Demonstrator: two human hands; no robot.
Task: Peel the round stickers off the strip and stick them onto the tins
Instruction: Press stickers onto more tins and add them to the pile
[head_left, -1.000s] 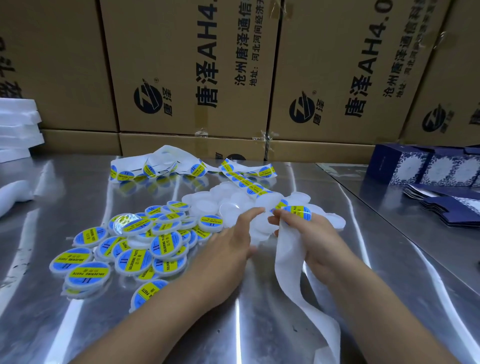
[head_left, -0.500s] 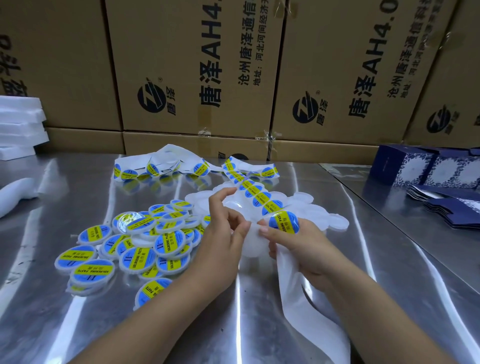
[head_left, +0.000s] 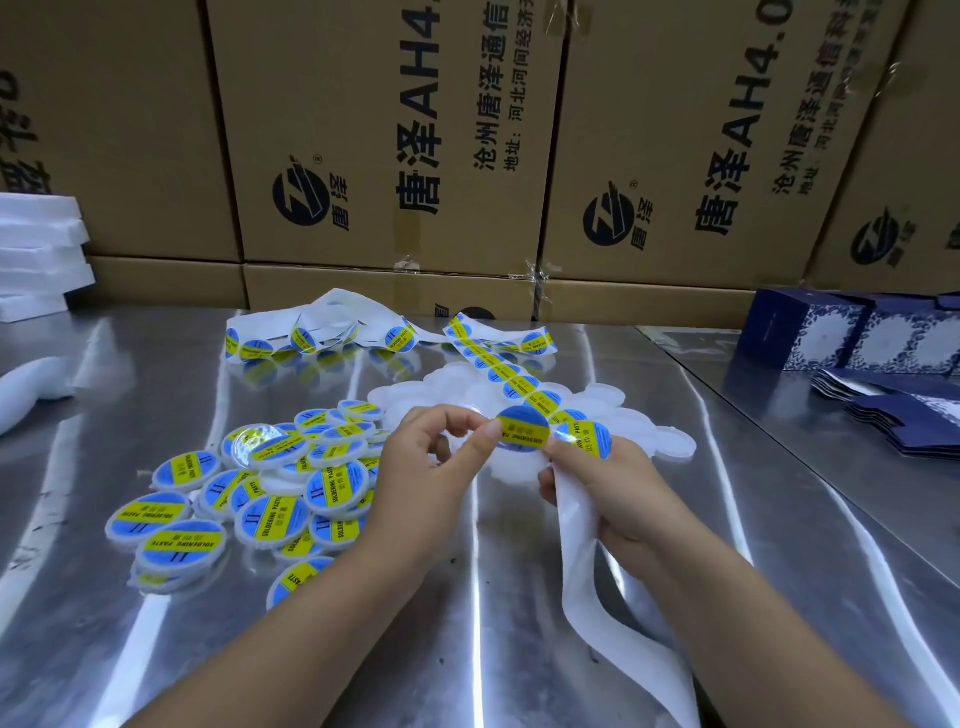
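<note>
Head view showed the left hand (head_left: 431, 467) narrowed to a pinch, thumb and forefinger tips closed on the left edge of a round blue and yellow sticker (head_left: 522, 434), its other fingers curled loosely above. The sticker was held up just over the blank tins (head_left: 654, 436). Whether its right edge was fully off the backing could not be told. The right hand (head_left: 602, 488) gripped the strip (head_left: 511, 376) just beside it, fingers curled round the paper, with the next sticker sitting at its fingertips. From there the strip ran away across the blank tins to a loose tangle at the back of the table (head_left: 519, 623), while the bare white backing hung from the right hand toward the camera. The labelled tins (head_left: 270, 499) lay heaped to the left of the left hand, overlapping one another. Cardboard boxes (head_left: 395, 130) stood along the back and blue boxes (head_left: 810, 332) at the far right.
</note>
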